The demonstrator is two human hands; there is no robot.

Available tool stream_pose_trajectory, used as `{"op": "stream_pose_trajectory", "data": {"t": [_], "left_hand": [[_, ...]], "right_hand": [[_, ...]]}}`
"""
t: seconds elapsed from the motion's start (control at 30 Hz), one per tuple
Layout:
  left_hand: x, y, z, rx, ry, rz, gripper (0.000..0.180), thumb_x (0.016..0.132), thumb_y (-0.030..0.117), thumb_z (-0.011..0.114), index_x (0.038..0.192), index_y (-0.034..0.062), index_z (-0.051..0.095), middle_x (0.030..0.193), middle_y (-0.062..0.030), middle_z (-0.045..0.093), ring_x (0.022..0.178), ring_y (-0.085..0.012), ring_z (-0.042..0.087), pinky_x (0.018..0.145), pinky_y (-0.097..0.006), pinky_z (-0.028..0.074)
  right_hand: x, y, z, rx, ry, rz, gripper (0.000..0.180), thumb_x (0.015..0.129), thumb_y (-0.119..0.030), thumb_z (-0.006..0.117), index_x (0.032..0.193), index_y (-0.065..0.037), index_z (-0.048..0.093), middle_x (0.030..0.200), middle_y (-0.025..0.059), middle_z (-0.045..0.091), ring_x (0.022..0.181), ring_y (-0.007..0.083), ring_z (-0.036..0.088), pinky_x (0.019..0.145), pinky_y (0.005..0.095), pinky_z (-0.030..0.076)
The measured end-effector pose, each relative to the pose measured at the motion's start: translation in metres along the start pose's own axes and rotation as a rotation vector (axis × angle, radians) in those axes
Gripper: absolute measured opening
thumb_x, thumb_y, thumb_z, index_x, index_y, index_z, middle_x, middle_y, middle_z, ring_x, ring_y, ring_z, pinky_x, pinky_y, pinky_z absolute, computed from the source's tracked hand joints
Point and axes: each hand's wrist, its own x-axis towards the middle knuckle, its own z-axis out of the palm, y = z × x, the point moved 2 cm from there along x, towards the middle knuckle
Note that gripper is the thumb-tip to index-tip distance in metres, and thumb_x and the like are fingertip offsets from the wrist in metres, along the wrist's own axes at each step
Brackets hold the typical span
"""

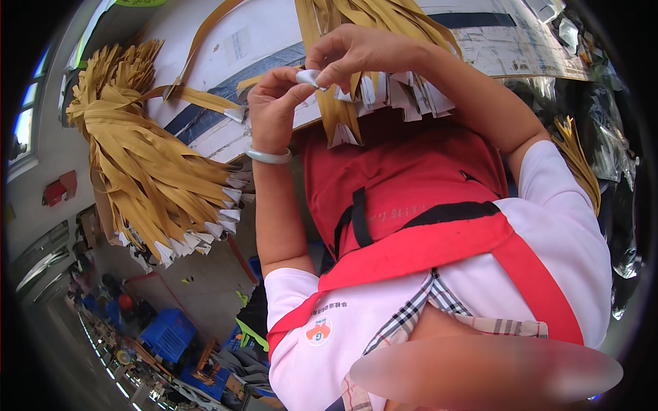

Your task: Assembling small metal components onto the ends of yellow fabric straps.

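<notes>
Just above the near edge of the white table [271, 31], a small white tip [308, 77] was caught between the two hands. The left hand [271, 103], a pale bangle [269, 156] round its wrist, had thumb and fingers pinched on it; the right hand [343, 58] closed thumb and fingertip on its other side. Which strap it belonged to could not be told. Beneath the hands, a bundle of tan straps [384, 17] lay across the table, its white ends hanging over the near edge. One loose strap [202, 101] lay left of that on the table, and a thick sheaf [147, 164] hung at the table's left end. A red apron [404, 164] faced the near edge.
</notes>
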Motion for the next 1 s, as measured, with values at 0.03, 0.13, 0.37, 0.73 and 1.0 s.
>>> {"op": "stream_pose_trajectory", "data": {"t": [0.03,0.13,0.37,0.73,1.0], "left_hand": [[0.001,0.001,0.000,-0.009,-0.008,-0.003,0.018,0.083,-0.004,0.072,0.098,-0.0007,0.064,0.094,-0.0058,0.069,0.085,-0.0120,0.065,0.079,-0.025,0.053],[0.003,0.006,0.003,0.032,0.024,0.005,0.016,0.084,-0.003,0.072,0.097,-0.0009,0.064,0.092,-0.0061,0.070,0.083,-0.0120,0.065,0.077,-0.024,0.053],[-0.007,-0.006,0.033,0.798,0.355,0.378,0.012,0.084,-0.008,0.067,0.090,0.0008,0.061,0.077,-0.0011,0.063,0.071,-0.0093,0.062,0.066,-0.024,0.053],[-0.008,0.011,0.010,0.378,0.048,0.127,0.006,0.088,-0.005,0.066,0.094,-0.0071,0.066,0.095,-0.0064,0.059,0.074,-0.0125,0.063,0.064,-0.025,0.057],[-0.022,0.005,0.017,0.689,0.122,0.236,0.009,0.086,-0.004,0.067,0.083,-0.0023,0.059,0.074,-0.0055,0.057,0.061,-0.0101,0.060,0.056,-0.023,0.046]], "right_hand": [[0.000,-0.001,-0.001,0.002,0.001,0.000,0.022,0.088,-0.024,0.072,0.091,-0.003,0.065,0.078,0.0005,0.062,0.068,0.0067,0.059,0.064,0.0218,0.049],[0.003,-0.002,-0.002,0.012,0.002,0.003,0.021,0.087,-0.023,0.073,0.089,-0.003,0.065,0.081,0.0005,0.064,0.069,0.0068,0.059,0.065,0.0221,0.050],[0.005,0.024,0.028,-0.678,0.551,-0.457,0.012,0.082,-0.010,0.067,0.084,-0.004,0.058,0.078,0.0112,0.059,0.070,0.0258,0.060,0.062,0.0352,0.047],[-0.003,0.027,0.014,-0.004,0.367,-0.366,0.020,0.095,-0.021,0.067,0.094,-0.001,0.062,0.081,0.0001,0.062,0.073,0.0076,0.058,0.066,0.0221,0.049],[-0.023,0.013,0.027,-0.084,0.400,-0.156,0.026,0.096,-0.028,0.065,0.087,-0.004,0.063,0.072,-0.0023,0.057,0.066,0.0042,0.056,0.058,0.0203,0.046]]}}
